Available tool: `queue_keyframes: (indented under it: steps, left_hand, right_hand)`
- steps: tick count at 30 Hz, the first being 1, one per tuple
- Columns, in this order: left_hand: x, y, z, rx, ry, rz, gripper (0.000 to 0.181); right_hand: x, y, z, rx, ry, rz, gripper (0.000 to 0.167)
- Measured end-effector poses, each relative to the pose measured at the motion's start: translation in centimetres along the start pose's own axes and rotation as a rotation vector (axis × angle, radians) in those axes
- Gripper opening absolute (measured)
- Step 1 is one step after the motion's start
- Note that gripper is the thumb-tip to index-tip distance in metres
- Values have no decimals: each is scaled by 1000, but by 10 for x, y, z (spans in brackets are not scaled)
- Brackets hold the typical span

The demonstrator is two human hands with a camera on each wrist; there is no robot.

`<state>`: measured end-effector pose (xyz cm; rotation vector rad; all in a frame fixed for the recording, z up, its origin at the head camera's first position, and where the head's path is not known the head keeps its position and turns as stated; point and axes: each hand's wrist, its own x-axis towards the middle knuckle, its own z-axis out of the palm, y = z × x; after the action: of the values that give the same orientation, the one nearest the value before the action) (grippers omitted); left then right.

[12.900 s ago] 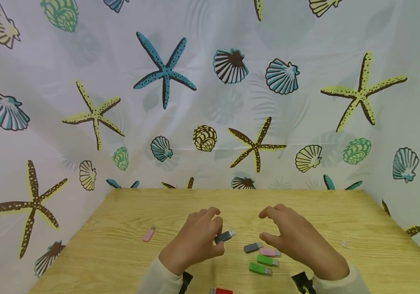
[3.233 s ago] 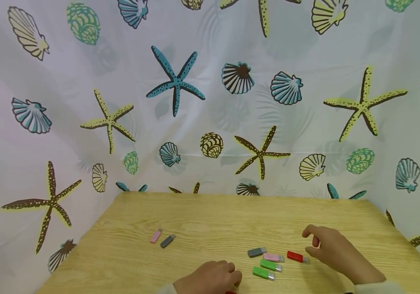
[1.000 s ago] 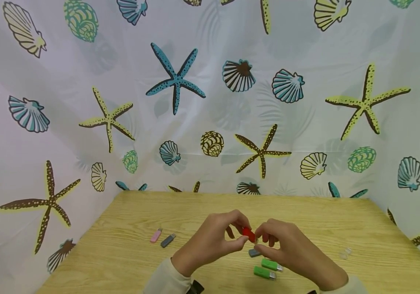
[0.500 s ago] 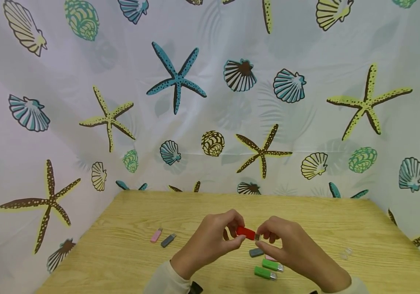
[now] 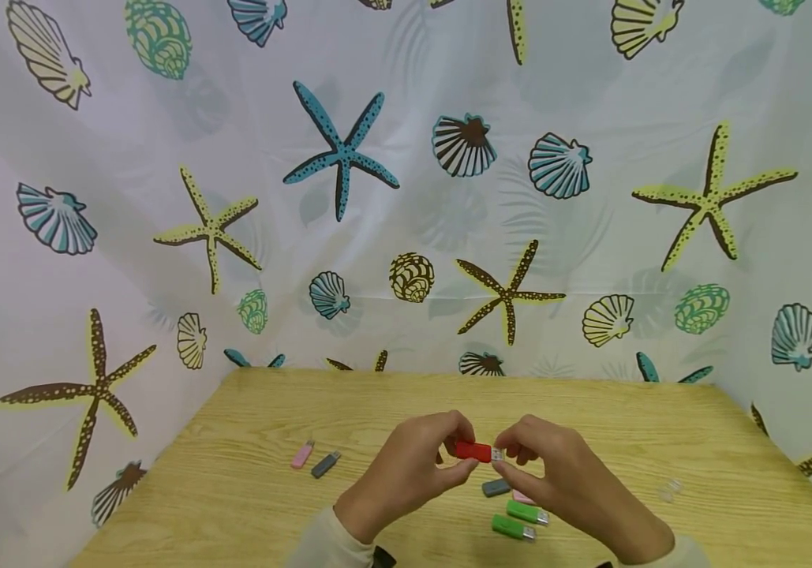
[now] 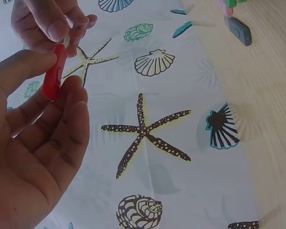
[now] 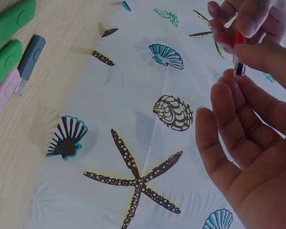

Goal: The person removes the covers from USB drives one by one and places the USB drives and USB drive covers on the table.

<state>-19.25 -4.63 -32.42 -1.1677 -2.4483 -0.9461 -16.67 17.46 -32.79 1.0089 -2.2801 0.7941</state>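
Observation:
My left hand (image 5: 409, 465) pinches the body of a red USB stick (image 5: 473, 451) between thumb and fingers, above the table. The stick lies nearly level, metal plug to the right. At that plug my right hand (image 5: 565, 477) brings thumb and index finger together, pinching the end. The right wrist view shows a see-through tip on the stick (image 7: 239, 67); whether it is a clear cap is hard to tell. Below the hands lie a grey USB stick (image 5: 496, 487), a partly hidden pink one (image 5: 523, 498) and two green ones (image 5: 527, 513).
On the table's left, a pink USB stick (image 5: 302, 455) and a grey one (image 5: 325, 465) lie side by side. Small clear pieces (image 5: 669, 491) rest at the right. A sliver of red shows at the right wrist view's left edge. A shell-patterned curtain (image 5: 406, 205) surrounds the wooden table.
The grey stick went from my left hand to beside the left pink one. Later both hands met at a red stick, which has just turned from tilted to nearly level.

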Motion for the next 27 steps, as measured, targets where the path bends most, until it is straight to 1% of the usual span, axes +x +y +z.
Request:
queue_keyframes:
  steps: [3,9,14,20,27]
  left_hand:
    - [-1,-1,3,86,3,32,22]
    - [0,-2,4,124,38,76,21]
    - [0,-2,5,168,49,99,21]
    - [0,1,6,203,36,99,20]
    - [0,-1,8,208,9,143,17]
  right_hand:
    - [0,0,1,5,-7,-1,21]
    - [1,-1,2,5,-5,-11,22]
    - [0,-1,3,-1,3,-6,21]
    - [-3,1,5,-11,10,-10,23]
    - [-6,3,5,-4,-10,-12,23]
